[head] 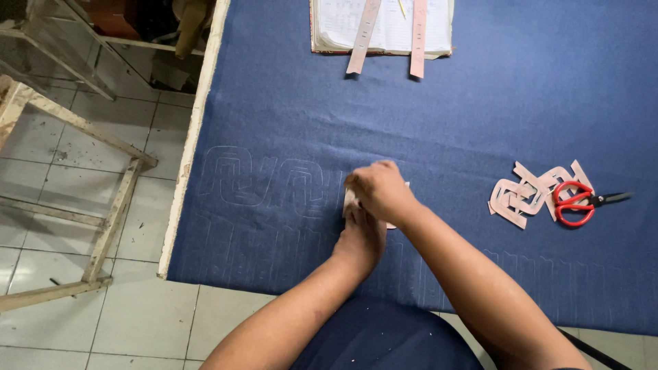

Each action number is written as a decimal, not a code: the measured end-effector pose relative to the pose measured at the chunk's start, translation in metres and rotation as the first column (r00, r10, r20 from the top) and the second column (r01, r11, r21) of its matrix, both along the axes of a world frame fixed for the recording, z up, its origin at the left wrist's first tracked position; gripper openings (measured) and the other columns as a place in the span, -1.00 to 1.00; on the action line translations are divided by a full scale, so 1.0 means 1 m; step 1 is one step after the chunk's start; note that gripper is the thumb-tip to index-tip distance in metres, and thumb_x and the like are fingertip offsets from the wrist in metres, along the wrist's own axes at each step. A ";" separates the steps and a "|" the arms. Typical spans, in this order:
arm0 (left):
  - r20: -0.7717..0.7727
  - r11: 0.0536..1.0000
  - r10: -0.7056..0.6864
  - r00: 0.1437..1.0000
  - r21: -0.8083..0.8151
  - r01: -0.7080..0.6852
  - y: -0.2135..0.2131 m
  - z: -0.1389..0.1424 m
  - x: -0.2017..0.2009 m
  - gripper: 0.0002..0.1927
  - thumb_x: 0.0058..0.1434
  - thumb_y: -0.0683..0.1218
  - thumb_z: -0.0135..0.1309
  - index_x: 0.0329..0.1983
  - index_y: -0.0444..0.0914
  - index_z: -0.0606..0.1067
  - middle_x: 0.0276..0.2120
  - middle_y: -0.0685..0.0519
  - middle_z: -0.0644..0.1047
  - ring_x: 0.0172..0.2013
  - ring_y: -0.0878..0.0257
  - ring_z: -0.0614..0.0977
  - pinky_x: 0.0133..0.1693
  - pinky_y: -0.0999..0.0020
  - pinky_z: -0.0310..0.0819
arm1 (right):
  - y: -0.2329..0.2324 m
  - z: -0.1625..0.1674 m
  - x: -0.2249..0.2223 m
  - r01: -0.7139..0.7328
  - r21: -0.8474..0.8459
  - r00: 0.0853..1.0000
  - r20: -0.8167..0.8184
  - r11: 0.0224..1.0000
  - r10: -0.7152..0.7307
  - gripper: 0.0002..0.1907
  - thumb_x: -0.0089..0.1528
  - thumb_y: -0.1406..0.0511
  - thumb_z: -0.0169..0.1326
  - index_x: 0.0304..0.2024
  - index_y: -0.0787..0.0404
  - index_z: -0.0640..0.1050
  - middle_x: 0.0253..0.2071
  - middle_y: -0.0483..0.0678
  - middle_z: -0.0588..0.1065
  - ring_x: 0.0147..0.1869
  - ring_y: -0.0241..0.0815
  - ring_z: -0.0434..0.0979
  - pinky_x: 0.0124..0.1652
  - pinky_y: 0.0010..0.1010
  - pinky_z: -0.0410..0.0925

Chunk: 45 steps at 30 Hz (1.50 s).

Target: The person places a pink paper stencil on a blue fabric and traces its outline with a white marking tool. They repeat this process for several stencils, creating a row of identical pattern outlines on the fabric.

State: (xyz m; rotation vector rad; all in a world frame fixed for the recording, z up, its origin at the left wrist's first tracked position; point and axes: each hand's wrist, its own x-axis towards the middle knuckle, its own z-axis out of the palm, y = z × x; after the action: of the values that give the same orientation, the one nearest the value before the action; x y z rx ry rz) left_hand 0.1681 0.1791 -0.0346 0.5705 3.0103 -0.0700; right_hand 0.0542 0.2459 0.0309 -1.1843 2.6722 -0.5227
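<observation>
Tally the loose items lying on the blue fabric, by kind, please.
Red-handled scissors: 1
Long pinkish card strips: 2
Open notebook: 1
Pile of pinkish cut-out card templates: 1 pile, pieces overlap
Card template under both hands: 1
Total: 6

Both forearms are bare and extend forward from the lower edge of the view, converging toward the middle. The left hand (360, 236) lies palm down, fingers pointing ahead, its fingertips hidden beneath the other hand. The right hand (379, 190) crosses over from the right, wrist bent inward, knuckles up, fingers curled downward and pressing just ahead of the left hand's knuckles. The two hands touch, right stacked over left.
</observation>
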 end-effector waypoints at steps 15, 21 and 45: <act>-0.203 0.989 0.041 0.978 0.151 -0.011 -0.003 -0.016 -0.001 -0.49 0.29 -0.19 -0.08 0.27 -0.54 0.29 0.24 -0.67 0.23 0.15 -0.50 0.44 0.12 -0.15 0.45 | 0.017 0.011 -0.018 0.137 -0.074 0.991 0.015 0.988 -0.136 -0.80 0.35 0.23 0.03 -0.16 0.14 0.64 -0.33 -0.09 0.63 -0.15 -0.09 0.61 0.23 -0.15 0.21; -0.286 0.977 0.079 0.955 0.213 -0.017 -0.004 -0.016 0.001 -0.42 0.24 -0.17 -0.07 0.31 -0.54 0.32 0.21 -0.61 0.29 0.12 -0.44 0.48 0.10 -0.12 0.47 | 0.055 0.009 -0.011 0.172 -0.078 0.982 -0.069 0.982 -0.178 -0.82 0.34 0.27 0.04 -0.21 0.18 0.64 -0.32 -0.03 0.64 -0.15 -0.02 0.62 0.22 -0.04 0.26; -0.216 0.931 0.007 0.976 0.359 0.072 -0.025 0.010 -0.004 -0.51 0.16 -0.17 0.01 0.18 -0.42 0.47 0.19 -0.53 0.35 0.06 -0.28 0.53 -0.05 0.12 0.62 | 0.100 -0.008 0.055 0.372 -0.169 0.924 0.154 0.913 -0.349 -0.79 0.28 0.29 0.08 -0.11 0.21 0.66 -0.15 0.02 0.65 -0.03 0.05 0.64 -0.05 -0.22 0.45</act>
State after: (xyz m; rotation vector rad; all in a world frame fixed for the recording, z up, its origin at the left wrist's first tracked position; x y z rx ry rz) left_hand 0.1641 0.1536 -0.0244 0.6822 3.2438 0.4679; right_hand 0.1088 0.3461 0.0225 -0.6632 2.7920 -0.9006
